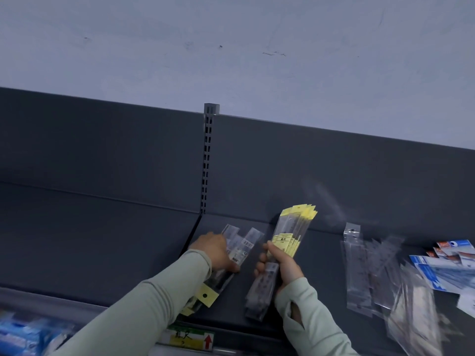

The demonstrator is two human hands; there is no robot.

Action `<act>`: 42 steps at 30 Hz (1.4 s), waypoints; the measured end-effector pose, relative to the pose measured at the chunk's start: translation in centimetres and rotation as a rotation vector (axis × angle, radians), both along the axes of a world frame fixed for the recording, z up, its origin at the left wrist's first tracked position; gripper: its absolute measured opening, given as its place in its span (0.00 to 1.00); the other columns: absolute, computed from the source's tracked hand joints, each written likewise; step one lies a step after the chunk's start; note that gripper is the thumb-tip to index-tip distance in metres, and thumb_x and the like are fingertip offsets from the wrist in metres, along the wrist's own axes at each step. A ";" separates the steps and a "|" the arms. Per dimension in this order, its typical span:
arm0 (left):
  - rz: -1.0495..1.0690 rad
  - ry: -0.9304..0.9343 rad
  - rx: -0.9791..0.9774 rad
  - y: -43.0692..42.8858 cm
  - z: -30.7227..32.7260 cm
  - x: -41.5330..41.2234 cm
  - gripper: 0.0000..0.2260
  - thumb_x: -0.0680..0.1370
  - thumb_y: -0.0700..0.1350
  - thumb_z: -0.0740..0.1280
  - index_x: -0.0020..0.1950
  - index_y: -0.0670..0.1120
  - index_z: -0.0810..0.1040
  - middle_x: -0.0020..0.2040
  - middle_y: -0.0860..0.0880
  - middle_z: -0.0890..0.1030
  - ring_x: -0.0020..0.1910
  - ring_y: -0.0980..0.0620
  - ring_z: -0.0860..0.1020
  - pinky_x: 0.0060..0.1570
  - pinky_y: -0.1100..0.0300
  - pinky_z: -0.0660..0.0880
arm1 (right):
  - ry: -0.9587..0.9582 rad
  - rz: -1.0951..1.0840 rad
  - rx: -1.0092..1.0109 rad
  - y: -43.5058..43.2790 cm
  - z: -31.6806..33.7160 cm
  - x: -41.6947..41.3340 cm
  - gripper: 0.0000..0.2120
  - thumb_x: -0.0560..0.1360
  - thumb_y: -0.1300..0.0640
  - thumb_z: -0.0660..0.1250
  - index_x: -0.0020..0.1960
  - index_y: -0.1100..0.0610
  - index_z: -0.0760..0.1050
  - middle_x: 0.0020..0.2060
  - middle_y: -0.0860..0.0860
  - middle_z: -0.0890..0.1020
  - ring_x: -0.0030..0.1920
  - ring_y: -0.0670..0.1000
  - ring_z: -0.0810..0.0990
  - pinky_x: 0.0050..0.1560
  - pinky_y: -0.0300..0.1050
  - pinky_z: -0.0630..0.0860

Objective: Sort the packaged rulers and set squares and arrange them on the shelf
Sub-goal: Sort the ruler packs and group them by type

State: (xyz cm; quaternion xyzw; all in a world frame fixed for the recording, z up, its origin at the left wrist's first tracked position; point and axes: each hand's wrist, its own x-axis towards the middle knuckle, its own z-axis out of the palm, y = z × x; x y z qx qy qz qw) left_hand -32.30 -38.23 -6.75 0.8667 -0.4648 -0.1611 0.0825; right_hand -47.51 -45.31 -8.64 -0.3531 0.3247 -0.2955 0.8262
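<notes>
Dark grey shelf (pixel 102 240) runs across the middle of the frame, with a pale wall above it. At centre the left hand (pixel 214 250) lies on a stack of flat ruler packets (pixel 243 244); I cannot tell whether its fingers curl round them or only press. Just right of it, the right hand (pixel 280 265) is wrapped tight round a fanned bundle of yellow-topped rulers (pixel 293 232), held upright.

That fan is probably the main risk. The slick sleeves could slip past one another and spill if the grip eases. The flat stack's yellow tabs reach down close to the shelf's front lip, above the price label (pixel 190 339), so a nudge might send them over.

Open room lies to the left of the slotted post (pixel 207 160). The right side is crowded with loose clear packets (pixel 359 268) and blue cards (pixel 442 268), easily swept by a sleeve.
</notes>
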 end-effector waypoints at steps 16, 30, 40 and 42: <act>0.029 0.867 -0.473 -0.2 2.2 -2.7 0.12 0.77 0.52 0.68 0.46 0.44 0.73 0.36 0.49 0.76 0.28 0.54 0.73 0.31 0.60 0.70 | 0.055 -0.026 -0.109 0.3 -0.5 0.5 0.14 0.71 0.50 0.72 0.47 0.62 0.79 0.29 0.54 0.79 0.29 0.54 0.77 0.35 0.48 0.77; -0.017 0.670 -0.768 -0.8 1.7 -4.2 0.06 0.72 0.37 0.72 0.38 0.46 0.81 0.37 0.49 0.82 0.38 0.54 0.80 0.45 0.57 0.80 | -0.066 0.004 -0.048 0.7 -0.5 0.5 0.27 0.65 0.52 0.72 0.60 0.63 0.76 0.53 0.66 0.81 0.56 0.66 0.79 0.62 0.66 0.71; -0.100 0.524 -0.528 0.0 2.5 -2.7 0.11 0.76 0.47 0.70 0.34 0.46 0.75 0.33 0.51 0.76 0.32 0.56 0.72 0.34 0.63 0.69 | -0.084 0.037 -0.088 0.8 -0.5 0.3 0.19 0.62 0.56 0.74 0.51 0.63 0.79 0.42 0.61 0.84 0.40 0.59 0.84 0.49 0.55 0.79; -0.057 0.619 -0.617 0.2 2.9 -2.7 0.06 0.78 0.43 0.67 0.42 0.45 0.73 0.38 0.46 0.77 0.34 0.52 0.72 0.31 0.62 0.69 | -0.080 0.039 -0.083 0.9 -0.6 0.3 0.21 0.62 0.58 0.74 0.53 0.63 0.78 0.43 0.61 0.85 0.39 0.58 0.85 0.47 0.54 0.80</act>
